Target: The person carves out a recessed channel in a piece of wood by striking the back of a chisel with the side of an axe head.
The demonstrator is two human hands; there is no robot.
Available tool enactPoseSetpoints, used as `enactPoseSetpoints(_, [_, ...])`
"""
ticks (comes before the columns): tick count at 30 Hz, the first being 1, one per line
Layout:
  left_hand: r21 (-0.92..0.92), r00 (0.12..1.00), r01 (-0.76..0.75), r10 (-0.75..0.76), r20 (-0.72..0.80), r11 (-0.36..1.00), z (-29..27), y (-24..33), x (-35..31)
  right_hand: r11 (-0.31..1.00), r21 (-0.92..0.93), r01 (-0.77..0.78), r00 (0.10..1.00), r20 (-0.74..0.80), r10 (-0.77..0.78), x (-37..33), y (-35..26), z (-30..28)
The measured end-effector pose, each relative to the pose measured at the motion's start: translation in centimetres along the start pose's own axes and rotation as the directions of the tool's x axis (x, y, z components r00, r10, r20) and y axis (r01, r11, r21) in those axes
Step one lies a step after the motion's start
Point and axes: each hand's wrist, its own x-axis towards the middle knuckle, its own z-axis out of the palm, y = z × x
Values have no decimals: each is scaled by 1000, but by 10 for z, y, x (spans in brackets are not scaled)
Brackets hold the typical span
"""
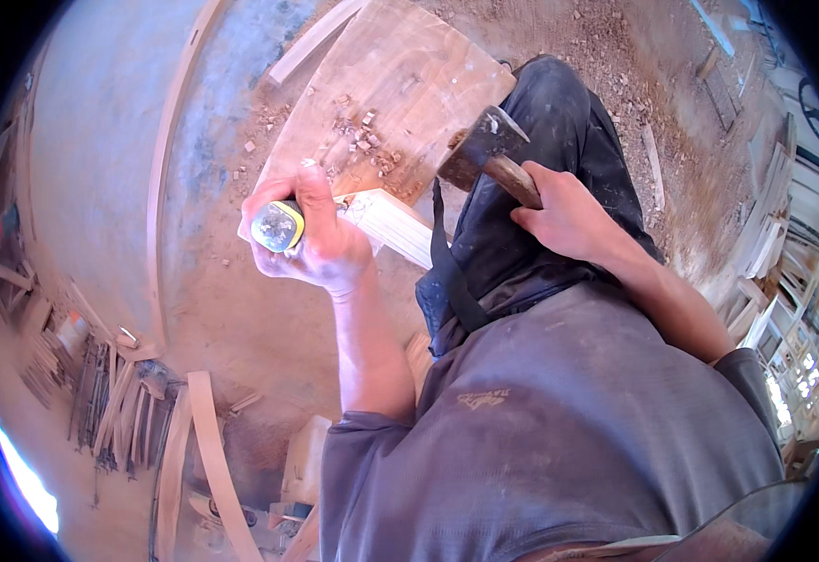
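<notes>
My left hand [330, 239] is closed around the handle of a chisel [276, 228], whose worn grey butt end and yellow ring face up. The fist hides its blade. Under that hand a pale squared timber [393, 223] runs toward my lap, its far end partly covered by my fingers. In my right hand [567, 211] is a hammer [484, 147] with a heavy dark metal head and a short wooden handle. Its head hangs over my thigh, to the right of the chisel and apart from it. A broad wooden board [419, 70] lies beyond both hands, with small wood chips [364, 140] scattered on it.
A long wooden strip [161, 178] curves across the floor at left. Stacked offcuts and bars [124, 412] lie at lower left, near a long plank [217, 468]. More timber [770, 234] is piled at far right. Shavings [606, 84] cover the ground beyond my knee.
</notes>
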Motion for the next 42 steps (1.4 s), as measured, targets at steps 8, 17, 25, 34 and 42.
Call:
enactPoseSetpoints(8, [-195,566,292,-5,824,936,6,20,17,999,44,21,999,26,-22,15,2,-4])
enactPoseSetpoints(17, [-579,966,241,-136,219,779,-68,13,62,998,46,35,999,11,-36,18,3,-5])
enactPoseSetpoints(25, [-508,967,255,-208,148,823,-81,2,26,994,105,25,998,48,-30,21,2,-7])
enactPoseSetpoints(34, [-538,989,150,-127,80,829,-88,-14,17,996,79,50,999,-13,-50,16,1,0])
enactPoseSetpoints(42, [-323,987,38,14,159,946,-54,-17,-10,994,-12,110,988,-106,-110,-2,-23,1])
